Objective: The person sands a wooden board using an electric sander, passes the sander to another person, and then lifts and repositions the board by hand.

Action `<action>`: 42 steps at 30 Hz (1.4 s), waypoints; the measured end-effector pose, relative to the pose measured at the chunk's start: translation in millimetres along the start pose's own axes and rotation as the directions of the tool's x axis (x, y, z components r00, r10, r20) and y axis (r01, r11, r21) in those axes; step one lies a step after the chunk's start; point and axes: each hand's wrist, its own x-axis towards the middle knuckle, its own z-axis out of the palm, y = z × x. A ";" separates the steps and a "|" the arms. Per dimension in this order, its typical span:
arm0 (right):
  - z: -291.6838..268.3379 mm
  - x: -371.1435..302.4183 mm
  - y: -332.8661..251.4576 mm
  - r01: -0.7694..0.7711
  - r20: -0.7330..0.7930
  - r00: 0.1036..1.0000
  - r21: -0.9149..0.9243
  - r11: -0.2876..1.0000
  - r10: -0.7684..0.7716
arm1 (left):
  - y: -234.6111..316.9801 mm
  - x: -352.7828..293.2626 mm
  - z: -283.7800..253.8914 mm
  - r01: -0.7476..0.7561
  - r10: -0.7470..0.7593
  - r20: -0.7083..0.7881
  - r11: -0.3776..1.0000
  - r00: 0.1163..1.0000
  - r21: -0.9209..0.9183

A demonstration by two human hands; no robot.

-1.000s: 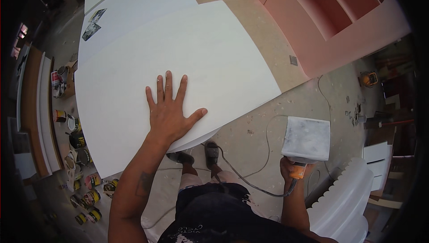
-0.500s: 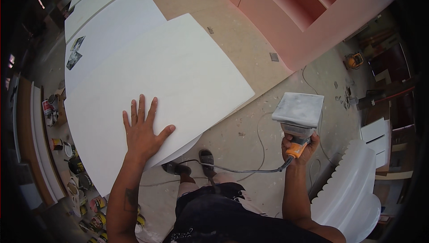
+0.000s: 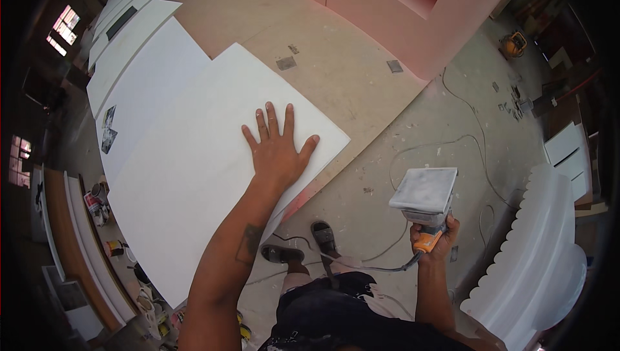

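No text can be read; pale marks (image 3: 281, 344) on the black cloth shirt (image 3: 368, 330) are too small to make out.

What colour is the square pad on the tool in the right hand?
The square pad is mottled whitish grey, best seen in the head view.

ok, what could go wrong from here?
Trip: the cord runs close by the sandals, so it might get caught underfoot.
Drop: only the right hand grips the sander, held out over the floor; a slip could let it fall.
Contact: the bare left hand lies flat on the white panel, possibly exposed if the sander swings across.
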 end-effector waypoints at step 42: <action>249.9 33.0 1.6 0.657 0.821 0.269 -0.539 0.527 0.504 | -321.4 -218.9 -18.1 0.626 -0.618 -0.160 0.780 0.770 -0.005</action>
